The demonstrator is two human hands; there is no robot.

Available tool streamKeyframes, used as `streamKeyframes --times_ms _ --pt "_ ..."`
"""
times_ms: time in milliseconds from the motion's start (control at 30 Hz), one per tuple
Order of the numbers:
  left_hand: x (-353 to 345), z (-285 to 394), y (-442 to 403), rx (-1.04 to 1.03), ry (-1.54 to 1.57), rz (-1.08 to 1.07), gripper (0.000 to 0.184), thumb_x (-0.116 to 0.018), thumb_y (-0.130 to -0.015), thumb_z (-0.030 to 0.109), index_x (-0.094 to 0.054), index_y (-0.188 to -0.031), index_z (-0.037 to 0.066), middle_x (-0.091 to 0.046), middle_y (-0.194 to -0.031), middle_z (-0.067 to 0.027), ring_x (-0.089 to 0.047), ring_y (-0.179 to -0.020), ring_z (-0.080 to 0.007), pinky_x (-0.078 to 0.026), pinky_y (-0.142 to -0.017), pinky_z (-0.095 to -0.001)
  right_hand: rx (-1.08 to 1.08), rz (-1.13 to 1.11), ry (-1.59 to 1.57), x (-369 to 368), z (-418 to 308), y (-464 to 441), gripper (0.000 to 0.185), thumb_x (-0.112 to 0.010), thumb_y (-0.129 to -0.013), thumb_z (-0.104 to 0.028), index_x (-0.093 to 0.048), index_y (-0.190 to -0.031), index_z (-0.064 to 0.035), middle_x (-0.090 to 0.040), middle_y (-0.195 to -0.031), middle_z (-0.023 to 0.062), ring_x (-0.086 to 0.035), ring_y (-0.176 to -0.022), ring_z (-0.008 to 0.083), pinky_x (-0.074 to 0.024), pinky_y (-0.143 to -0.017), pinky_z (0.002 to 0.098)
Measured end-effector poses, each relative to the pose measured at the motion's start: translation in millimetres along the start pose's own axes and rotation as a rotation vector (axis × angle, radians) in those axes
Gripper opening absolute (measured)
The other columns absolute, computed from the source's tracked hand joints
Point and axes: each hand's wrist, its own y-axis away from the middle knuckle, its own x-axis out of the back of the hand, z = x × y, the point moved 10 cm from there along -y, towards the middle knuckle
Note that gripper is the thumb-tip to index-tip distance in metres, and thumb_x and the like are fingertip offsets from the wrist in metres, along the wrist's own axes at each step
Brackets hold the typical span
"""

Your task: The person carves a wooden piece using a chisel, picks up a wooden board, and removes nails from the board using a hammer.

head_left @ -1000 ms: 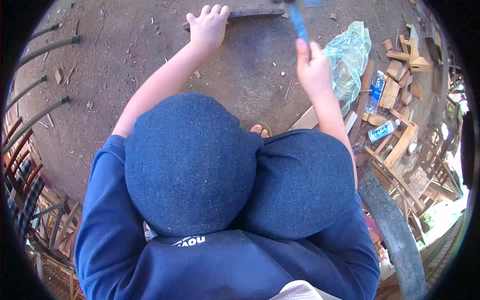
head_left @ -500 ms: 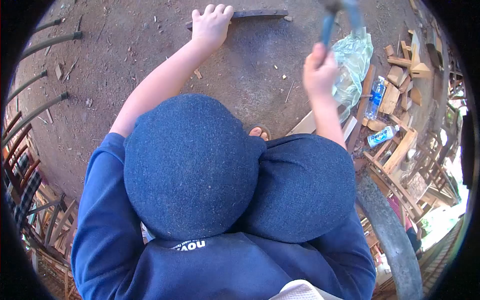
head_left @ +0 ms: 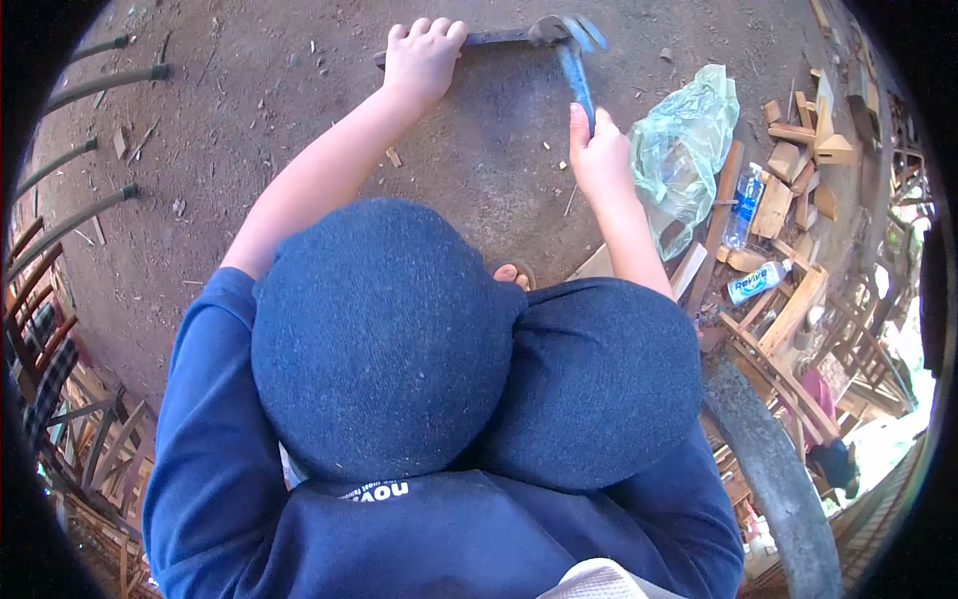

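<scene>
My left hand (head_left: 423, 66) is closed around a dark, narrow bar (head_left: 496, 38) lying across the dirt ground at the top of the view. Whether the bar is wood or metal I cannot tell. In my right hand (head_left: 603, 152) is a claw hammer (head_left: 575, 76) with a blue handle, gripped low on the handle. The hammer's head is down at the bar's right end, and its claw points right. Fingers of both hands are wrapped tight. My bent knees in dark blue cloth hide part of the ground below.
To the right lie a crumpled green plastic bag (head_left: 689, 140), a clear bottle (head_left: 743, 205), a labelled bottle (head_left: 756, 283) and wood offcuts (head_left: 773, 207). Curved dark bars (head_left: 110, 85) jut in from the left. A grey curved beam (head_left: 773, 474) stands at lower right.
The hammer has swung down and left from its raised, blurred position onto the bar's right end. My left hand has kept its hold on the bar with hardly any movement.
</scene>
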Motion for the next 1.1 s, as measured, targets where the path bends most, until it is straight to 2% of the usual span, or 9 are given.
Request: streamKeyframes --times_ms 533,600,733,800,900,967,1000,1033,1100 --pt "4 0 -10 0.032 0.044 -0.135 0.033 -0.057 -0.090 0.037 -0.055 -0.106 0.009 -0.062 -0.109 -0.0073 -0.057 -0.107 -0.0283 -0.044 -0.087 -0.0429 -0.531 0.200 0.177 44 148 117 0.040 -0.055 -0.091 -0.047 -0.056 -0.102 -0.0081 -0.066 -0.077 0.0179 -0.065 -0.072 0.0405 -0.0485 -0.064 0.0495" --pt "-10 -10 4 0.295 0.366 -0.410 0.036 -0.053 -0.093 0.038 -0.057 -0.105 0.004 -0.064 -0.104 -0.0116 -0.059 -0.104 -0.0356 -0.046 -0.085 -0.0414 -0.542 0.190 0.209 34 157 127 0.042 -0.055 -0.091 -0.049 -0.057 -0.102 -0.0094 -0.067 -0.083 0.0158 -0.065 -0.078 0.0390 -0.0490 -0.068 0.0487" --pt "0 -25 58 0.633 0.977 -0.344 0.045 -0.046 -0.099 0.040 -0.061 -0.114 0.000 -0.068 -0.099 -0.0103 -0.062 -0.090 -0.0209 -0.045 -0.084 -0.0321 -0.576 0.171 0.210 19 170 142 0.041 -0.057 -0.090 -0.048 -0.058 -0.105 -0.0094 -0.066 -0.095 0.0147 -0.064 -0.087 0.0376 -0.0493 -0.074 0.0475" --pt "-6 -40 90 0.828 1.376 -0.347 0.048 -0.045 -0.100 0.039 -0.062 -0.114 -0.003 -0.066 -0.096 -0.0040 -0.058 -0.088 -0.0130 -0.043 -0.084 -0.0282 -0.589 0.181 -0.061 28 162 139 0.027 -0.056 -0.094 -0.030 -0.059 -0.107 -0.0061 -0.065 -0.099 0.0131 -0.065 -0.090 0.0284 -0.0507 -0.077 0.0389" --pt "61 -65 111 1.166 1.417 -0.067 0.046 -0.043 -0.100 0.041 -0.059 -0.116 0.002 -0.060 -0.090 0.0001 -0.054 -0.082 -0.0105 -0.041 -0.075 -0.0264 -0.359 0.354 -0.606 132 69 110 0.024 -0.049 -0.098 -0.016 -0.058 -0.109 0.0024 -0.065 -0.104 0.0133 -0.064 -0.094 0.0210 -0.0499 -0.083 0.0319" --pt "72 -126 155 1.332 1.326 -0.279 0.047 -0.043 -0.098 0.048 -0.056 -0.120 0.009 -0.058 -0.093 -0.0025 -0.053 -0.088 -0.0120 -0.041 -0.080 -0.0294 -0.356 0.346 -0.941 209 -5 136 0.025 -0.056 -0.091 -0.010 -0.058 -0.111 0.0043 -0.065 -0.105 0.0158 -0.063 -0.097 0.0234 -0.0492 -0.087 0.0357" --pt "134 -121 156 1.466 1.265 0.047 0.039 -0.045 -0.097 0.049 -0.053 -0.108 0.013 -0.053 -0.076 0.0002 -0.053 -0.069 -0.0118 -0.043 -0.064 -0.0293 -0.156 0.028 -0.534 237 -53 158 0.034 -0.065 -0.081 -0.010 -0.058 -0.112 0.0022 -0.064 -0.109 0.0184 -0.063 -0.102 0.0283 -0.0478 -0.091 0.0416" --pt "160 -130 179 1.646 1.227 0.005 0.044 -0.044 -0.096 0.053 -0.052 -0.109 0.011 -0.053 -0.077 -0.0025 -0.053 -0.058 -0.0152 -0.043 -0.051 -0.0339 0.121 0.156 -0.900 252 -85 176 0.047 -0.071 -0.073 -0.011 -0.056 -0.116 -0.0004 -0.064 -0.114 0.0196 -0.062 -0.107 0.0324 -0.0455 -0.095 0.0468" --pt "196 -155 179 0.945 1.876 -0.503 0.061 -0.043 -0.094 0.058 -0.045 -0.124 0.005 -0.053 -0.090 -0.0094 -0.055 -0.055 -0.0233 -0.043 -0.048 -0.0414 0.066 0.011 -0.965 256 -134 203 0.055 -0.071 -0.072 -0.009 -0.050 -0.122 -0.0022 -0.065 -0.113 0.0166 -0.061 -0.110 0.0317 -0.0413 -0.100 0.0498"
